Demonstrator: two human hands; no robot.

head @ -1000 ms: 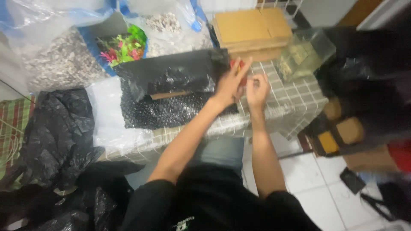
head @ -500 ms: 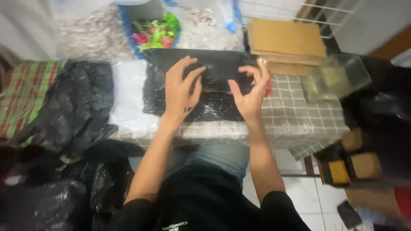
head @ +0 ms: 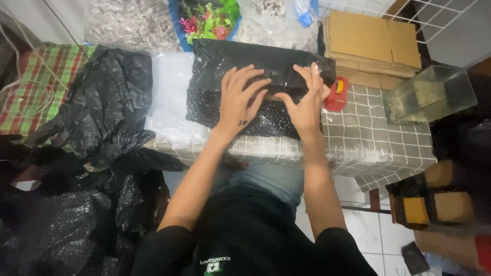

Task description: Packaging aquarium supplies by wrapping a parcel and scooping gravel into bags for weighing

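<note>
A parcel wrapped in black plastic lies on a sheet of black bubble wrap on the checked table. My left hand lies flat across the parcel's near edge and the bubble wrap, fingers spread. My right hand presses flat on the parcel's right end, fingers up toward a strip of clear tape. A red tape dispenser sits just right of my right hand. Neither hand grips anything.
The grey checked tablecloth covers the table. Flat cardboard is stacked at the back right, a clear tank beside it. Black plastic bags heap on the left, clear bubble wrap next to them, bright plastic plants behind.
A second ago both hands were together at the red dispenser on the right. They have moved left onto the parcel and now lie flat on it. The camera view shifted.
</note>
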